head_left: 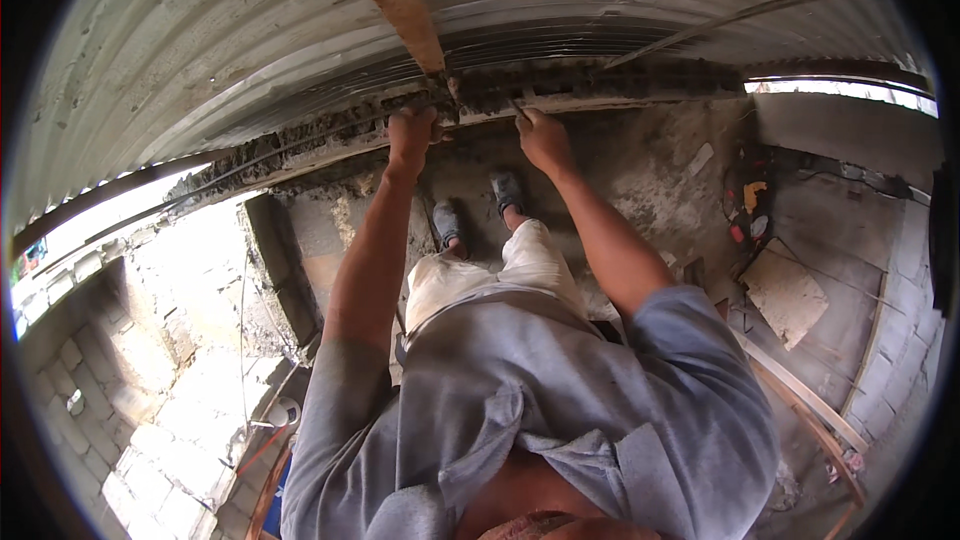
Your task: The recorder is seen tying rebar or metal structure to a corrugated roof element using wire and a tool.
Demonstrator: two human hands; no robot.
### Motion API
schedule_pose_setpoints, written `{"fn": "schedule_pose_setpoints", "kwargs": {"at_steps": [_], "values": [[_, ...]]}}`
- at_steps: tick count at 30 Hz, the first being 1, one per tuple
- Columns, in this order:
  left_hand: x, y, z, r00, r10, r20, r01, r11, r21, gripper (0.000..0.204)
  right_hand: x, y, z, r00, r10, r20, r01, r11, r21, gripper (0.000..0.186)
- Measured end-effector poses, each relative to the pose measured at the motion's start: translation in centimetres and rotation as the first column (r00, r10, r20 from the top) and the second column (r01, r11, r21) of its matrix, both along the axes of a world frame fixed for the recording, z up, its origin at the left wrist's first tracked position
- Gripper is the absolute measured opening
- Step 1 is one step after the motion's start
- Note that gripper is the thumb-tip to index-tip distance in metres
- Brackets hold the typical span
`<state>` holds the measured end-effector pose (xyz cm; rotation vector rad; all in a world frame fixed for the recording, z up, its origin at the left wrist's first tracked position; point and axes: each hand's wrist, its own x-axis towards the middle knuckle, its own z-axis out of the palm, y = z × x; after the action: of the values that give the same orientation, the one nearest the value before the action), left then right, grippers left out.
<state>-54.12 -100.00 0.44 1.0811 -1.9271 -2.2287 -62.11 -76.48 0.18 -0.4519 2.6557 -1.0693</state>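
Both my arms reach up to a rough concrete ledge (620, 98) beneath a corrugated metal roof. My left hand (408, 135) is closed at the ledge, close to the lower end of a wooden rafter (405, 10). What its fingers hold, if anything, I cannot make out. A thin dark bar (290, 145) runs along the ledge toward this hand. My right hand (546, 140), a short way to the right, is closed around a thin dark rod-like piece (517, 108) whose tip points at the ledge. Its far end is lost against the dark ledge.
My feet, in grey shoes (449, 223), stand below between my arms. Sunlit block walling (170, 410) lies at the left. To the right are a flat board (785, 290), long timber strips (805, 400), colourful scraps (752, 195) and a pale block wall (895, 320). A slanting bar (740, 20) crosses the roof.
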Motion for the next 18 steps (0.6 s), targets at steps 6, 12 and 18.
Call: {"fn": "schedule_pose_setpoints", "kwargs": {"at_steps": [6,12,18], "values": [[-0.7,-1.8,-5.2,0.997,-0.056,0.054,0.073,0.914,-0.399,0.021,1.7,2.5,3.5,0.927,0.075,0.367,-0.056,0.996,-0.063,0.026],[-2.8,-0.8,-5.6,0.945,-0.253,0.206,0.311,0.513,-0.8,0.026,4.2,6.1,1.7,0.916,-0.031,0.4,0.079,0.992,-0.103,0.027],[-3.7,-1.2,-8.0,0.778,-0.502,0.377,0.349,-0.154,-0.924,0.026,4.4,6.9,1.0,0.913,-0.012,0.408,0.086,0.983,-0.162,0.031]]}}
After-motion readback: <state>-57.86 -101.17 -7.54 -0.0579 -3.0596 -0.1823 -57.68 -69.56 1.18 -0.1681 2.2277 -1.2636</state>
